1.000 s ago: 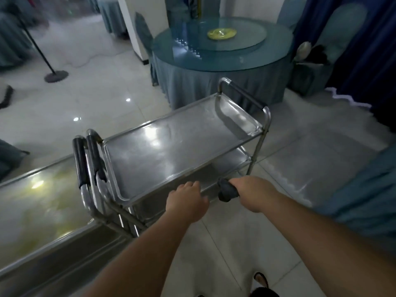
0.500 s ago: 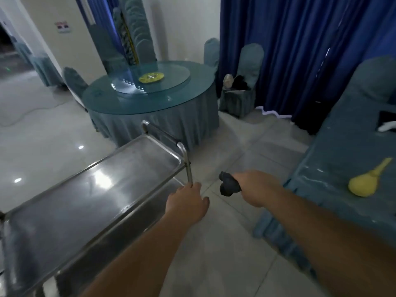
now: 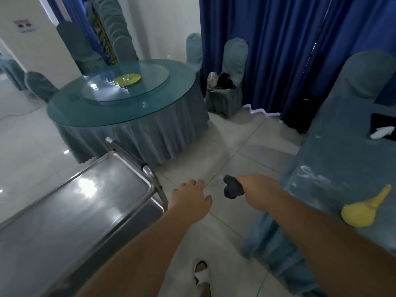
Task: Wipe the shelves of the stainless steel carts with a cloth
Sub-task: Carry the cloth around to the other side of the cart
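Right hand (image 3: 256,195) grips dark cloth (image 3: 232,187), fingers hidden; left hand (image 3: 188,202) loosely open, probably off cart (image 3: 75,206), cropped left.

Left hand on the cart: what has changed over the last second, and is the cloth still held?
The left hand has let go of the cart edge it rested on and now hangs open over the floor beside it. The view has swung right, putting the cart at lower left. Unchanged: the right hand still grips the dark cloth.

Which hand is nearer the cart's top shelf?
Left. The left hand hovers open just off the top shelf's right corner; the right hand, holding the dark cloth, is farther right over the floor.
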Tool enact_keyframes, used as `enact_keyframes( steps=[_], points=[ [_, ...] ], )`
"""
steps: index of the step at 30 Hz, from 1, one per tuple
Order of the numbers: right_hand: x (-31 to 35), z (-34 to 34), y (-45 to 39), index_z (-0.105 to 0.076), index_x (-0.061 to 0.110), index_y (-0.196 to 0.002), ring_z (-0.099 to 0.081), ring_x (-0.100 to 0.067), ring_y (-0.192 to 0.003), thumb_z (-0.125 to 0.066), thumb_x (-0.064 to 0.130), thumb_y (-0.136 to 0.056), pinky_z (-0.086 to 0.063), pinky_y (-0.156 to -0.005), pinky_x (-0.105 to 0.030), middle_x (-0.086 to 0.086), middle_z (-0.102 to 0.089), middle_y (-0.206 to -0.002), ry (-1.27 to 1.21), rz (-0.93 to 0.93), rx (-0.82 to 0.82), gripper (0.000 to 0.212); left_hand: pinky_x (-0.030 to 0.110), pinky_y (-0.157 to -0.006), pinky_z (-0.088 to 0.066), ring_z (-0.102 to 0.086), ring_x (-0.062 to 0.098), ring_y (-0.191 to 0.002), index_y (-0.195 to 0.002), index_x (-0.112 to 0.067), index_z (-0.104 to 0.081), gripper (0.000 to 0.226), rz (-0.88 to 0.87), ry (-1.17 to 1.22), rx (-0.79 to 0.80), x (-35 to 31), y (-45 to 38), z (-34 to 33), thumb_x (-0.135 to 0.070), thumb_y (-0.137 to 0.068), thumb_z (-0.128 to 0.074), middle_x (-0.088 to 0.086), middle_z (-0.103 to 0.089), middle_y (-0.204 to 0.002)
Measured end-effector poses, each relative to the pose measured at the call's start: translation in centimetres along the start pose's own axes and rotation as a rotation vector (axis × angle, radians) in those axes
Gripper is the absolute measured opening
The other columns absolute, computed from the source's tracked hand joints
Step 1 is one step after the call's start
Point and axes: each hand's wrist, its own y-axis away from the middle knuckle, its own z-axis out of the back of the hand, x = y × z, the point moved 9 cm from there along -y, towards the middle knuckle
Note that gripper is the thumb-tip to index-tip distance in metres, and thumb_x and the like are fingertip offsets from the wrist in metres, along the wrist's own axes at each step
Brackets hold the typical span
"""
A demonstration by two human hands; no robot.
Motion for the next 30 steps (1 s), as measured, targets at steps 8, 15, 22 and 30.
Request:
enact_keyframes(
  steps=[8, 15, 22, 30],
  points=[
    [-0.5, 8.9, -13.7, -0.050, 0.022, -0.149, -0.059, -0.029, -0.126, -0.053, 0.015, -0.102, -0.048, -0.105, -0.041, -0.009, -0.057, -0.144, 0.027, -0.023, -0.051, 0.048, 0.048, -0.103, -0.046, -0.054, 0.031, -0.131, -0.151, -0.023, -0.044, 0.057, -0.033, 0.006, 0.041, 3.0, -17.5, 2.6, -0.056, -0.104, -0.041, 0.006, -0.054, -0.147],
    [0.0, 17.5, -23.5, -0.055, 0.023, -0.138, -0.064, -0.025, -0.109, -0.053, 0.010, -0.100, -0.052, -0.088, -0.033, -0.005, -0.063, -0.127, 0.048, -0.014, -0.094, 0.040, 0.045, -0.101, -0.046, -0.055, 0.029, -0.130, -0.148, -0.025, -0.046, 0.053, -0.020, 0.008, 0.015, 6.5, -30.7, 8.1, -0.055, -0.103, -0.043, 0.004, -0.055, -0.145],
    [4.3, 23.9, -37.4, -0.055, 0.022, -0.141, -0.062, -0.028, -0.118, -0.054, 0.015, -0.101, -0.050, -0.089, -0.037, -0.008, -0.062, -0.127, 0.121, 0.125, -0.032, 0.040, 0.047, -0.106, -0.043, -0.052, 0.031, -0.135, -0.148, -0.024, -0.046, 0.055, 0.124, 0.048, 0.015, 13.1, -41.2, 10.3, -0.053, -0.102, -0.044, 0.005, -0.053, -0.149],
    [14.9, 34.0, -52.0, -0.058, 0.030, -0.118, -0.064, -0.027, -0.095, -0.052, 0.008, -0.089, -0.047, -0.071, -0.035, -0.002, -0.065, -0.115, 0.234, 0.475, -0.124, 0.037, 0.049, -0.106, -0.043, -0.051, 0.031, -0.135, -0.148, -0.023, -0.047, 0.052, 0.460, 0.109, -0.046, 22.6, -49.2, 15.0, -0.050, -0.103, -0.044, 0.004, -0.054, -0.147]
  ],
)
